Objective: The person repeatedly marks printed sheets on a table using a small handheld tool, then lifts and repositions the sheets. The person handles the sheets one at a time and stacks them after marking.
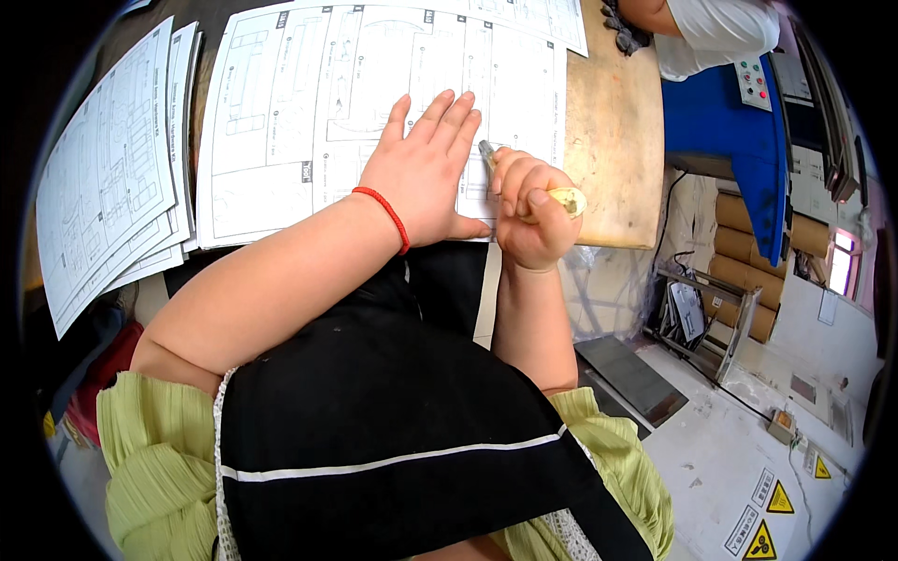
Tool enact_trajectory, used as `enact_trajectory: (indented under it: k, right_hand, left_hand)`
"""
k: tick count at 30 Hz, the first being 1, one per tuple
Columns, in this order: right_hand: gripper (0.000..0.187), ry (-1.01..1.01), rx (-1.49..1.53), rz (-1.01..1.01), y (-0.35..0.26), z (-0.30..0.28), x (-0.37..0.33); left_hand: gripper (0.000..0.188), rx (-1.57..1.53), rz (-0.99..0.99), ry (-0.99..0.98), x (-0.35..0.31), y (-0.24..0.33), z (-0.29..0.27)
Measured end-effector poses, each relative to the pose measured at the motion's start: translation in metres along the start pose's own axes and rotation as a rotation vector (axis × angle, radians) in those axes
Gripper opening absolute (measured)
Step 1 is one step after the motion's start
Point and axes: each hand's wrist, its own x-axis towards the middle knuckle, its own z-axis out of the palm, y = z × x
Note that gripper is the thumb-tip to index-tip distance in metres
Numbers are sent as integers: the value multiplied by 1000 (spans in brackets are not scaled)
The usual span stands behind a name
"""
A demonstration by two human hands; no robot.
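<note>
My left hand (426, 173) lies flat on a large printed sheet (271, 140) with line drawings, its fingers spread and pointing away from me. A red braided cord circles that wrist. Just right of it, my right hand (535, 210) is closed in a fist around a yellow-handled tool (569, 199). The rounded handle end shows above the thumb side. A short grey tip (485, 150) sticks out by the fingers, over the sheet; I cannot make out the tool's exact kind. The sheet lies on a wooden tabletop (613, 140).
A fanned stack of printed sheets (108, 178) overhangs the table at left. Dark lumps (629, 33) lie near a co-worker's white sleeve (720, 33) at top right. Beyond are a blue machine (706, 117), brown rolls (744, 243) and a metal-framed rack (739, 332).
</note>
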Motion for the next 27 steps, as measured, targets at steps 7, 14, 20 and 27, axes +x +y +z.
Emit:
enact_trajectory:
  k: [7, 14, 20, 27]
  right_hand:
    - [10, -84, -174, 42, 0, 8, -7]
    - [12, -150, -249, 74, -27, 13, -51]
    - [11, -148, -295, 133, -32, 18, -48]
    - [17, -4, -71, 59, -25, 11, -14]
  left_hand:
    - [118, 52, -27, -3, 1, -1, 2]
    - [118, 79, -49, -50, 2, 0, 1]
    - [118, 62, -29, -59, 1, 0, -3]
    - [119, -36, -59, -111, -26, -21, -31]
